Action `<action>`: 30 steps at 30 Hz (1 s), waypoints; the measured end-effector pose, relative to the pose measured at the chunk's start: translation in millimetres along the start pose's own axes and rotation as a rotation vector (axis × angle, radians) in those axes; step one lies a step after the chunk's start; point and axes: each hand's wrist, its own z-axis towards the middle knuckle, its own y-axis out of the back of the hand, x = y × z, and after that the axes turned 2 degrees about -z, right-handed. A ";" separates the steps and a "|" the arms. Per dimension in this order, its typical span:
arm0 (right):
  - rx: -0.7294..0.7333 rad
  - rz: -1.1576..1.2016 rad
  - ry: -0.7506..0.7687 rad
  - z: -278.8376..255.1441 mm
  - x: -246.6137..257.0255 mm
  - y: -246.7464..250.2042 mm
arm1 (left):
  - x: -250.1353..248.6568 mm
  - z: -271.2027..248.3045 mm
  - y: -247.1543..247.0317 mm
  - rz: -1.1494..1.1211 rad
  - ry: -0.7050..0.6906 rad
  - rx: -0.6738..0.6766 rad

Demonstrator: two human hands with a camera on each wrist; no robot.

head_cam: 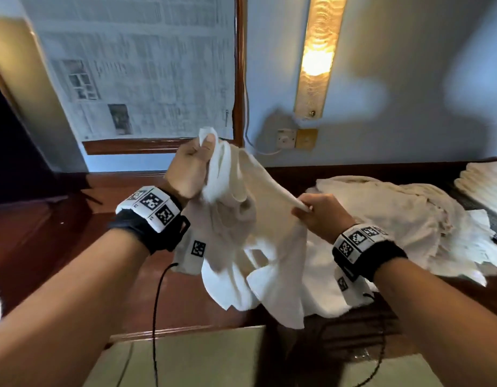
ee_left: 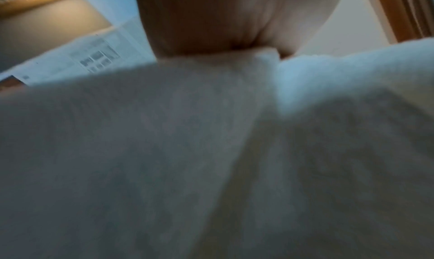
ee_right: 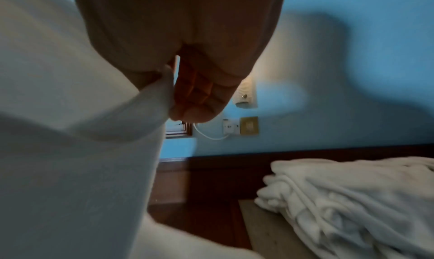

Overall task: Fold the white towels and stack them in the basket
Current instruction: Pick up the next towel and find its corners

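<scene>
A white towel [head_cam: 258, 247] hangs in the air between both hands, bunched and crumpled. My left hand [head_cam: 193, 169] is raised and grips its upper corner in a fist. My right hand [head_cam: 317, 210], lower and to the right, pinches another edge, pulling a taut fold across. In the left wrist view the towel [ee_left: 187, 151] fills most of the frame under my left hand [ee_left: 223, 21]. The right wrist view has my right hand [ee_right: 187, 77] pinching the towel [ee_right: 70, 133] at its edge. A pile of unfolded white towels [head_cam: 395, 216] lies on the right. No basket is seen.
A dark wooden table [head_cam: 60, 233] runs under the hands. Folded towels [head_cam: 485, 185] sit at the far right edge. A lit wall lamp [head_cam: 317, 57], wall sockets [head_cam: 296, 138] and a newspaper-covered frame [head_cam: 141, 65] stand behind. A pale box surface [head_cam: 186, 358] lies near me.
</scene>
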 end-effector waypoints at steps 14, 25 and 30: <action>-0.045 0.497 0.147 -28.2 177.1 -10.0 | -0.2 -112.7 93.4 -0.030 0.128 0.046; 0.152 0.309 0.201 -62.6 197.1 4.0 | -7.3 -128.0 101.8 -0.157 0.134 0.014; 0.268 0.236 0.040 -86.9 154.5 -20.1 | -16.4 -125.0 92.4 -0.190 0.043 -0.020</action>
